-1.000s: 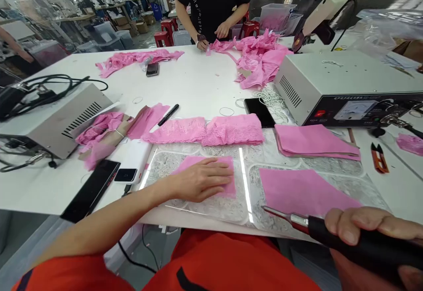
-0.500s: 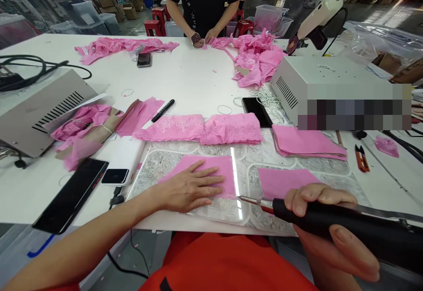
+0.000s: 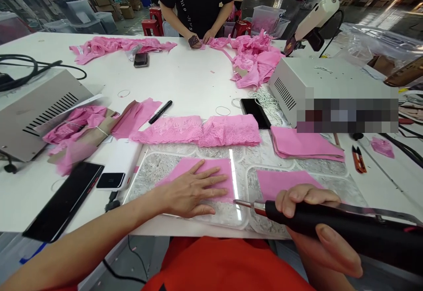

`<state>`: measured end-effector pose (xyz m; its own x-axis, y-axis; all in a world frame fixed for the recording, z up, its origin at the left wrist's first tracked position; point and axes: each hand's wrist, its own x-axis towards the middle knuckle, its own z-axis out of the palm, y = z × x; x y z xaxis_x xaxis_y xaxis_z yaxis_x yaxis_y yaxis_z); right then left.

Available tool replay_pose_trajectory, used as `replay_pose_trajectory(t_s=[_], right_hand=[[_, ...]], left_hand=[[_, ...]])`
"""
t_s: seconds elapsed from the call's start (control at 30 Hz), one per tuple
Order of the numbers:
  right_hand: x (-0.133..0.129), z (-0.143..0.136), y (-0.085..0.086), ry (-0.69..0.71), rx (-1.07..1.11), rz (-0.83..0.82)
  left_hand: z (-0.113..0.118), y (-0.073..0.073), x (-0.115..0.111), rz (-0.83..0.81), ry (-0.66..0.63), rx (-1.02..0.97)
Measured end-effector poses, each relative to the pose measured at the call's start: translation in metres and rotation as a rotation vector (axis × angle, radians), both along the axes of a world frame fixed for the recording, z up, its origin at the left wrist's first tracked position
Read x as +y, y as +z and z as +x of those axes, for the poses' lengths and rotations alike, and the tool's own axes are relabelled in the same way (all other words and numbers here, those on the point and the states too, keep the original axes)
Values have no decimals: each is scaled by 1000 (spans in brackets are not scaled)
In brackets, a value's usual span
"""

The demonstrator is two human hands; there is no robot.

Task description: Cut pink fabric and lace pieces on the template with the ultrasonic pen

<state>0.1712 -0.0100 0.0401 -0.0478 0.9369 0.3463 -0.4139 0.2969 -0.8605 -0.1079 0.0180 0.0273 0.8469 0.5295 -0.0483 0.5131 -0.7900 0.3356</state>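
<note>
My left hand point(image 3: 193, 190) lies flat with fingers spread on a pink fabric piece point(image 3: 178, 170), which rests on a clear-edged patterned mat point(image 3: 145, 181). My right hand point(image 3: 317, 220) is wrapped round a black pen-like tool point(image 3: 300, 215) with a metal tip. That tip sits at the lower right corner of the fabric under my left hand. A second pink piece point(image 3: 280, 182) lies on the mat beyond the tool. Behind them are pink lace pieces point(image 3: 228, 130), and a folded pink stack point(image 3: 307, 143) is at the right.
Grey machine boxes point(image 3: 56, 110) point(image 3: 330, 75) flank the table. Phones point(image 3: 64, 203) point(image 3: 256, 112), a white power bank point(image 3: 122, 161), a black marker point(image 3: 160, 112) and orange snips point(image 3: 358, 160) lie around. Across the table, a person in black point(image 3: 201, 5) handles pink fabric.
The tool tip has shifted slightly left along the fabric's lower edge, with my right hand. My left hand's fingers look slightly more spread. The view has shifted a little.
</note>
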Motion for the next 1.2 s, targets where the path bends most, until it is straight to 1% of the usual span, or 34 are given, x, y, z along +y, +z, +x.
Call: replay_pose_trajectory(t_s=[0.27, 0.4, 0.57, 0.77, 0.97, 1.2], right_hand=[[0, 2, -2, 9, -11, 8], [-1, 2, 0, 16, -8, 5], [-3, 3, 3, 33, -5, -4], [-6, 0, 0, 72, 1, 9], [-4, 2, -2, 40, 2, 1], [-3, 3, 0, 7, 6, 9]], left_hand=[[-2, 3, 0, -3, -15, 3], [-3, 2, 0, -2, -26, -32], [-2, 3, 1, -26, -39, -28], [-1, 7, 1, -59, -36, -29], [-2, 9, 1, -63, -46, -35], [-4, 3, -1, -51, -40, -82]])
